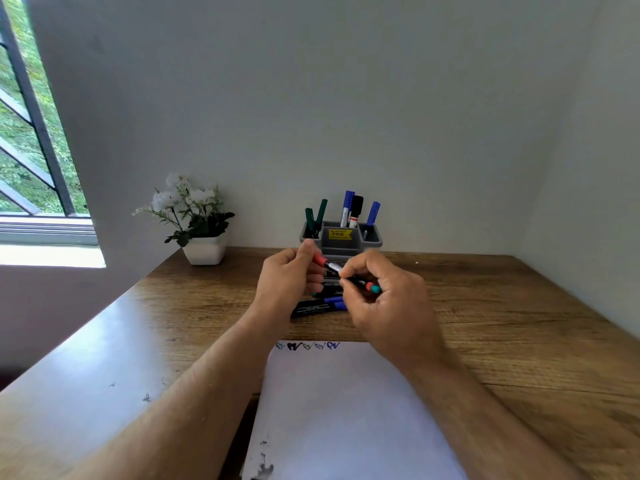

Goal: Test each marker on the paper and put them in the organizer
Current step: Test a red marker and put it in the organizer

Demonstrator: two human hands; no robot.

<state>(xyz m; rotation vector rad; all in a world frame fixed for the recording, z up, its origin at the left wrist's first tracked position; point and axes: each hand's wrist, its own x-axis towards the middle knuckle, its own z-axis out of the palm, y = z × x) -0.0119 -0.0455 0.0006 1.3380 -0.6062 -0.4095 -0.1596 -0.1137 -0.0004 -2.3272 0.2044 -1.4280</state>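
Head view, wooden surface (502,306) set against a pale wall. Left hand (289,277): fingers curled around the red cap end of a red marker (327,264). Right hand (384,299): fingertips pinch the same marker's barrel; a second marker with a teal and orange end (372,288) lies tucked in this hand. Both hands are held above the surface, in front of the organizer (341,239). Organizer: grey, at the wall, yellow price sticker on its front; two green, three blue and one black marker stand upright in it. Loose markers (318,306): black and blue, lying beneath the hands. Paper (346,410): white, nearest the camera, a row of scribbles (308,346) along its far edge. Potted white flowers (197,223): left of the organizer.
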